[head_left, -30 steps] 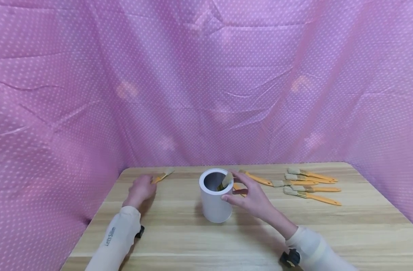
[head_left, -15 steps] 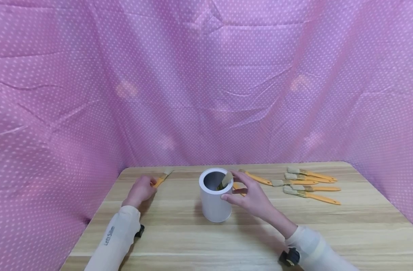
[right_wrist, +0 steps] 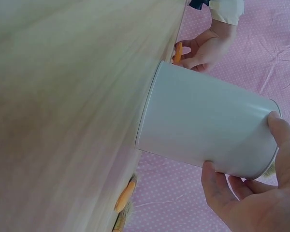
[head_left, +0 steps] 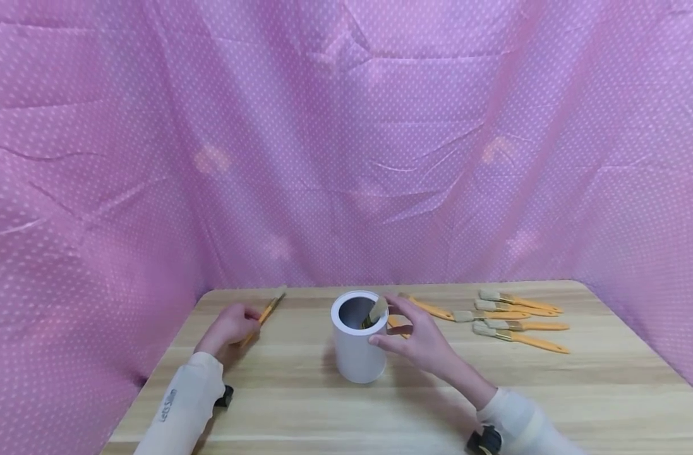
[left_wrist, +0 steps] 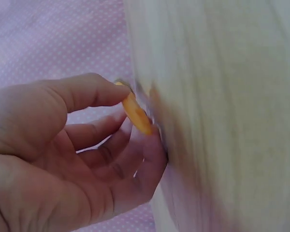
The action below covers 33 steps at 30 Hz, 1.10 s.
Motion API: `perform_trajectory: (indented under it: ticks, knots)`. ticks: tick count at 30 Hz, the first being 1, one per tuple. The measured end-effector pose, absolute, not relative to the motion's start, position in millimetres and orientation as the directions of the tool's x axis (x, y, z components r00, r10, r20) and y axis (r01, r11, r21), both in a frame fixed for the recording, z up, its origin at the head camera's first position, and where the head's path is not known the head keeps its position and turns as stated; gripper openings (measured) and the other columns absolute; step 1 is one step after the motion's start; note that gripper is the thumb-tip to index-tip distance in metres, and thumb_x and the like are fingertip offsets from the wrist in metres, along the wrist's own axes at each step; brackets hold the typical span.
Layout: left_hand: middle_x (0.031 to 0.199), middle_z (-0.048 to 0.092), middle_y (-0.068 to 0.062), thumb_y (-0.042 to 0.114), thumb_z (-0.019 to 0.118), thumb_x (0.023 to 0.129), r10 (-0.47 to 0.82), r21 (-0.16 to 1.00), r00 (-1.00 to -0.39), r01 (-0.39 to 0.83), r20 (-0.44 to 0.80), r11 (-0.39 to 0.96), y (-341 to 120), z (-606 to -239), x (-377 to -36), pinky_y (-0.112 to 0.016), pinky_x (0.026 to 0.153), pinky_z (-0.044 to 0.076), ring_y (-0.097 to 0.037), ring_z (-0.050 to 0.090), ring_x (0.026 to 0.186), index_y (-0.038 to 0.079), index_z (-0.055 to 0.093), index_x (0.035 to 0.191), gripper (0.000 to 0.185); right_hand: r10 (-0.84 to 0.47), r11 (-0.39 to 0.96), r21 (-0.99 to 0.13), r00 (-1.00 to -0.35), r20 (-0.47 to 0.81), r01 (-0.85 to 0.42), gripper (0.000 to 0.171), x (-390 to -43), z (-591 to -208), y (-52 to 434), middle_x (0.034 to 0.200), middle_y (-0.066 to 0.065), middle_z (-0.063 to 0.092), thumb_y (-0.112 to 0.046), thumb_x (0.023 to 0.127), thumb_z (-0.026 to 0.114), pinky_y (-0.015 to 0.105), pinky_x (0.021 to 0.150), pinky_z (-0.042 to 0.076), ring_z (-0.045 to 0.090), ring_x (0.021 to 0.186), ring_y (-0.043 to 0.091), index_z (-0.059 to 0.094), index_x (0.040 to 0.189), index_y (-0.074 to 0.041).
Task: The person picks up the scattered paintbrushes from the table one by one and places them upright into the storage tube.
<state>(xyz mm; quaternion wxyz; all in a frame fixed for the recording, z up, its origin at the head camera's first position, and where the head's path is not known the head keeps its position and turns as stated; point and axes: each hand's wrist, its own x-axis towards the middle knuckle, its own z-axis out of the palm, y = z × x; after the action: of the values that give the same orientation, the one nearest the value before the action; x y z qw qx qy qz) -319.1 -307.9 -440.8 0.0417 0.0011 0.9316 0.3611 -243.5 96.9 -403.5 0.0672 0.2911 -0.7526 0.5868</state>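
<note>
My left hand (head_left: 232,325) pinches a paintbrush (head_left: 266,311) by its orange handle at the table's left side, bristles pointing away from me. In the left wrist view, thumb and fingertips meet on the handle (left_wrist: 137,115), close to the wood. A white cylindrical can (head_left: 360,360) stands upright in the middle. Around its right side near the rim, my right hand (head_left: 422,335) holds it with thumb in front and fingers behind. Pale bristles (head_left: 378,309) of another brush lean on the can's inner right rim; its handle is hidden inside. The right wrist view shows the can's smooth side (right_wrist: 208,121).
Several orange-handled paintbrushes (head_left: 536,343) lie in a loose cluster on the right of the wooden table (head_left: 301,411). Another brush handle (head_left: 431,308) lies just behind my right hand, and part of one (head_left: 399,327) shows between its fingers. Pink dotted cloth (head_left: 346,158) surrounds the table.
The left-hand brush has swung so its handle end points toward me, and the left hand has shifted slightly left. The right hand keeps its hold on the can. The head view has tilted slightly.
</note>
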Motion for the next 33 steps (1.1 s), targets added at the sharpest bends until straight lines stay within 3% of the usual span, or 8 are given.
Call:
perform_trajectory:
  ticks: [4,8,17,26,33]
  knots:
    - [0.098,0.064,-0.015,0.004,0.060,0.096,0.038,0.731,-0.993,-0.055,-0.110,0.680,-305,-439,-322,-0.029,0.058,0.049,-0.024,0.057,0.076,-0.009,0.065,0.120,0.028,-0.362,0.142,-0.838,-0.816,0.451,-0.526,0.073,-245,-404,97,0.130,0.016,0.060,-0.006,0.079,0.088,0.049,0.086,0.058,0.058,0.117,0.036,0.052,0.142,0.005]
    - [0.102,0.064,-0.016,0.002,0.057,0.096,0.044,0.726,-0.995,-0.032,-0.085,0.687,-301,-432,-322,-0.035,0.069,0.055,-0.028,0.059,0.088,-0.011,0.064,0.119,0.028,-0.358,0.143,-0.837,-0.816,0.454,-0.528,0.072,-244,-403,98,0.129,0.017,0.060,-0.006,0.079,0.088,0.049,0.086,0.058,0.058,0.117,0.036,0.052,0.142,0.005]
    - [0.111,0.065,-0.016,0.007,0.059,0.099,0.050,0.761,-0.996,-0.024,-0.074,0.649,-299,-426,-319,-0.043,0.087,0.053,-0.028,0.062,0.100,-0.009,0.061,0.127,0.032,-0.362,0.142,-0.842,-0.819,0.445,-0.520,0.072,-243,-401,97,0.128,0.016,0.061,-0.006,0.080,0.088,0.052,0.086,0.057,0.058,0.117,0.036,0.053,0.142,0.005]
    - [0.124,0.059,-0.024,0.002,0.055,0.102,0.180,0.928,-0.978,-0.036,-0.110,0.370,-284,-410,-317,-0.046,0.086,0.058,-0.031,0.062,0.106,-0.010,0.053,0.137,0.037,-0.365,0.150,-0.842,-0.820,0.440,-0.519,0.073,-244,-402,97,0.129,0.016,0.060,-0.007,0.080,0.088,0.050,0.086,0.057,0.058,0.117,0.036,0.052,0.142,0.005]
    - [0.121,0.060,-0.023,0.002,0.058,0.101,0.207,0.947,-0.976,0.000,-0.070,0.321,-258,-384,-303,-0.045,0.083,0.059,-0.033,0.060,0.107,-0.011,0.053,0.135,0.037,-0.361,0.166,-0.849,-0.832,0.422,-0.502,0.072,-243,-400,97,0.128,0.016,0.060,-0.008,0.081,0.088,0.051,0.088,0.057,0.057,0.118,0.035,0.052,0.142,0.005]
